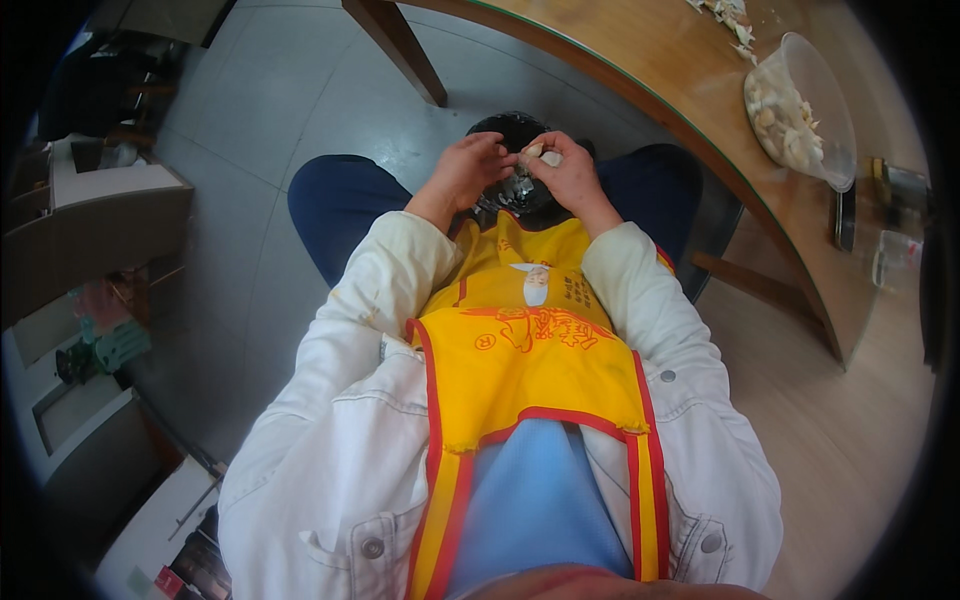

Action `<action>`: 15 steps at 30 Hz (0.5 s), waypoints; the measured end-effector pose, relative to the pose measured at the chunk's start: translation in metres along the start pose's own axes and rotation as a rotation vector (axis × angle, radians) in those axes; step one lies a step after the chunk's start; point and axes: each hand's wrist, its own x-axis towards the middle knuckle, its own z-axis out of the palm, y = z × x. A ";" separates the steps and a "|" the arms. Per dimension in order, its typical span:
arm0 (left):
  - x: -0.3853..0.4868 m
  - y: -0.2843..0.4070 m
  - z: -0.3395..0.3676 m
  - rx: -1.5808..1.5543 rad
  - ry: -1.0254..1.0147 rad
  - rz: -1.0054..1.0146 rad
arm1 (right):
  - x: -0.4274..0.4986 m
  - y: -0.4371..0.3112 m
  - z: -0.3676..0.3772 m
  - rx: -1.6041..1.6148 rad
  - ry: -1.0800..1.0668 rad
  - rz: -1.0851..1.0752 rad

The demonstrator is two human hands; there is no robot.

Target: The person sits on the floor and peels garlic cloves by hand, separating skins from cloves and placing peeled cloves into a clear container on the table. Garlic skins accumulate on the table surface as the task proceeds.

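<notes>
My right hand [573, 174] holds garlic: a clove [533, 150] pinched at the fingertips and a paler piece [552, 158] beside it. My left hand [471, 169] is close against it, fingers curled and tips near the clove; whether they grip any skin is hidden. Both hands are above a bin lined with a black plastic bag [517, 196], between my knees. Light scraps lie inside it. On the table to the right, a clear plastic bowl [844, 142] contains several garlic cloves [795, 142].
The glass-topped wooden table [675, 60] curves around at the upper right, with a table leg [409, 64] ahead. Garlic skins [735, 22] are strewn beyond the bowl. A dark phone-like object [844, 219] and a clear cup [896, 259] are nearer. Shelving [97, 247] stands left.
</notes>
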 end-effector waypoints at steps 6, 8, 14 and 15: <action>0.005 -0.007 0.005 0.630 0.044 0.363 | -0.005 -0.004 0.001 -0.199 -0.007 -0.057; 0.004 -0.007 0.010 0.750 0.060 0.458 | -0.008 -0.010 0.001 -0.311 -0.009 -0.091; -0.002 -0.019 0.024 0.147 0.037 0.082 | -0.015 -0.020 0.011 -0.525 -0.109 -0.245; -0.001 -0.022 0.022 0.069 0.038 0.031 | -0.015 -0.019 0.013 -0.428 -0.110 -0.201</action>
